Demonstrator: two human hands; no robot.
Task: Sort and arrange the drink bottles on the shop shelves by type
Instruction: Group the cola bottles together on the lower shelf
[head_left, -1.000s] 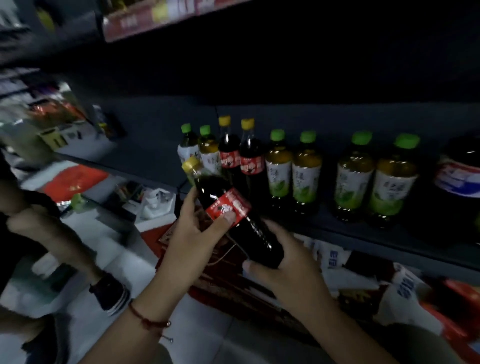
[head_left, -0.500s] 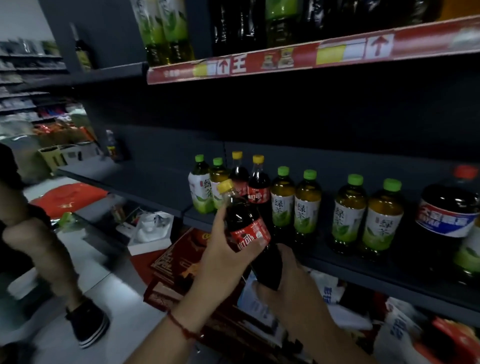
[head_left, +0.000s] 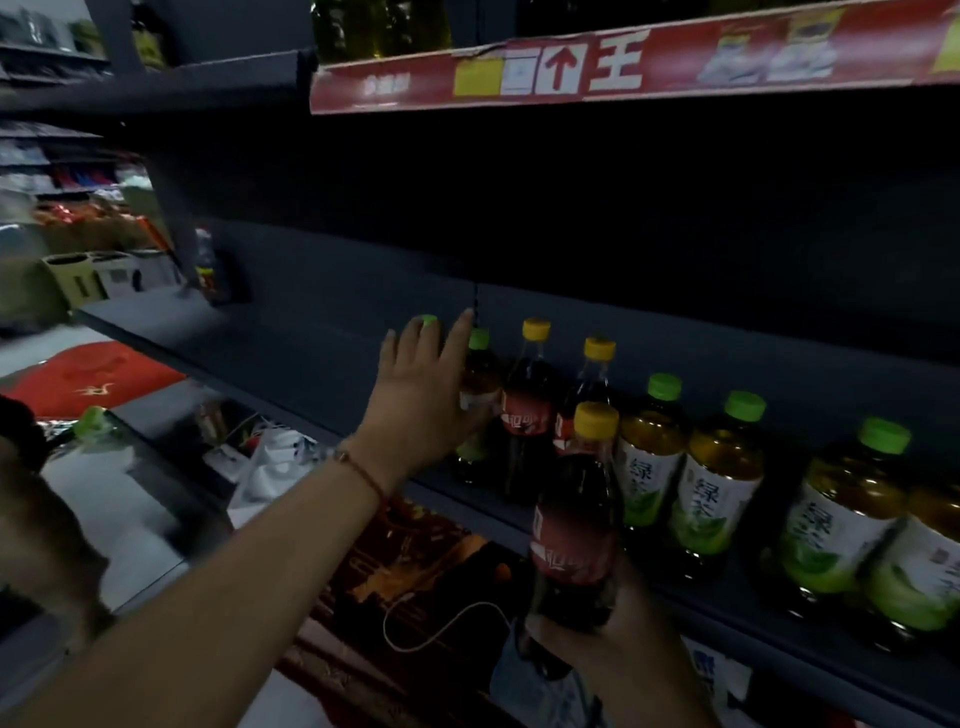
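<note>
My right hand (head_left: 610, 631) grips the base of a dark cola bottle (head_left: 576, 525) with a yellow cap and red label, upright in front of the shelf edge. My left hand (head_left: 423, 395) reaches out with straight fingers, covering the leftmost green-capped tea bottles (head_left: 475, 405) on the dark shelf (head_left: 291, 338). Two more cola bottles (head_left: 527, 410) stand just right of that hand. Several green tea bottles (head_left: 711, 478) line the shelf further right.
The left half of the shelf holds only one small bottle (head_left: 208, 265) at its far end. An upper shelf with a red price strip (head_left: 571, 67) hangs overhead. Red boxes (head_left: 410, 561) and bags lie below; another person's leg (head_left: 36, 519) is at left.
My left hand has let go of the cola bottle and reached forward to the tea bottles at the row's left end. My right hand alone now holds the cola, more upright.
</note>
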